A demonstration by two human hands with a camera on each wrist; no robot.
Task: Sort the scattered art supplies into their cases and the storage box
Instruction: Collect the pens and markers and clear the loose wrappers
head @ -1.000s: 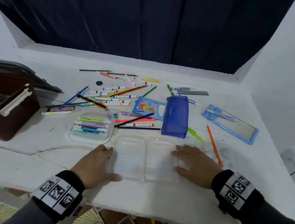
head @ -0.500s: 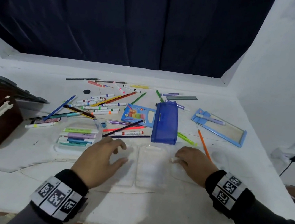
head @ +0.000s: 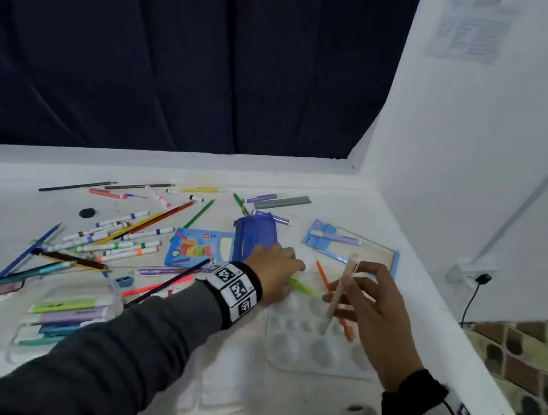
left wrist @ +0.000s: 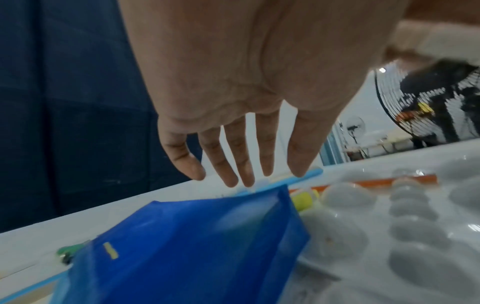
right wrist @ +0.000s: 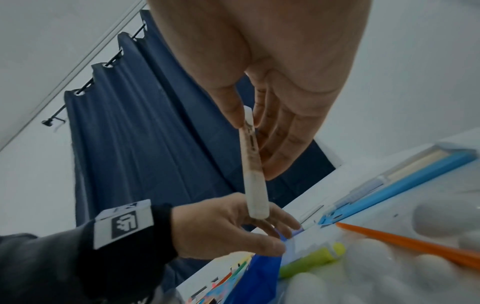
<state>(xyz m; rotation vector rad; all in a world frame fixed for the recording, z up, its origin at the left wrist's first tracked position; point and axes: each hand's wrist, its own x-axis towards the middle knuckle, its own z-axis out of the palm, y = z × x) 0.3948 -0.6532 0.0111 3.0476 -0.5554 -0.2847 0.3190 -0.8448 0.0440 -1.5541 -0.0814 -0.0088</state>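
Observation:
My right hand [head: 358, 281] holds a pale marker [head: 341, 289] nearly upright above the clear palette [head: 295, 358]. In the right wrist view the thumb and a finger pinch the marker [right wrist: 253, 164] near its top. My left hand [head: 288, 266] reaches across to the blue zip pouch [head: 255, 237]. Seen from the left wrist, its fingers [left wrist: 233, 164] are straight and spread just over the pouch [left wrist: 194, 246], holding nothing. A green highlighter [head: 304, 287] and an orange pencil [head: 324, 277] lie between the two hands.
Markers and pencils [head: 123, 240] are scattered at left, beside a coloured pencil box [head: 198, 246]. A clear case of highlighters [head: 69, 316] is near my left sleeve. A light blue case [head: 350, 247] lies at the back right. The wall [head: 478, 163] and a socket [head: 478, 277] close the right side.
Both hands left the clear tray at the front. The right hand picked up the pale marker and raised it; the left hand reached forward to the blue pouch. The view swung right.

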